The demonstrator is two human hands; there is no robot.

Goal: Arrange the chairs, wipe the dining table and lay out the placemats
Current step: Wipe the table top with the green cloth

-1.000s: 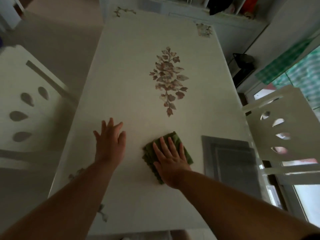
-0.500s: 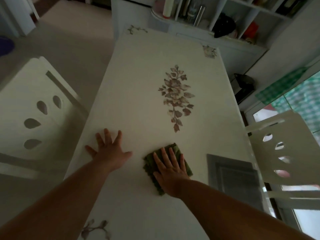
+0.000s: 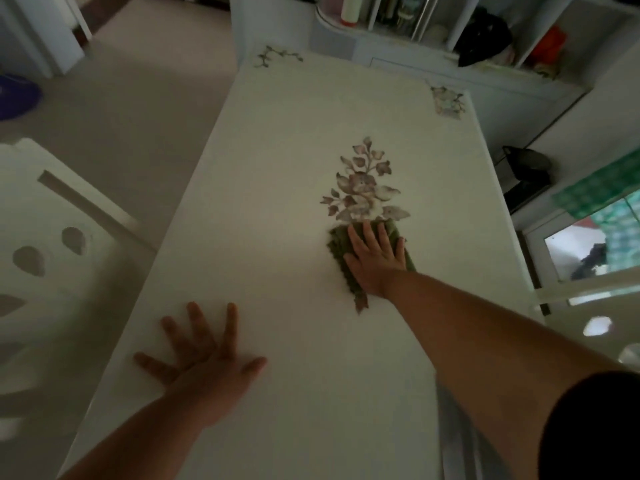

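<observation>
Left hand (image 3: 204, 362) flat on the table (image 3: 277, 188) near its left edge, fingers spread wide, holding nothing. Right hand (image 3: 377, 261) open too, palm pressed on the green cloth (image 3: 337, 251) mid-table, overlapping the flower print (image 3: 363, 188).

One dining table (image 3: 277, 209) fills the middle, and two bare hands lie flat on it: the left hand (image 3: 204, 362) with all five fingers spread, the right hand (image 3: 377, 258) ahead of it. One green cloth (image 3: 337, 242) sits under that right palm. Floral motifs on the tabletop: three in sight, one large spray (image 3: 363, 188) at the right fingertips and two small corner sprigs far beyond. White chairs: two, one (image 3: 45, 271) out past the left hand, another (image 3: 588, 292) partly seen beyond the right forearm.
</observation>
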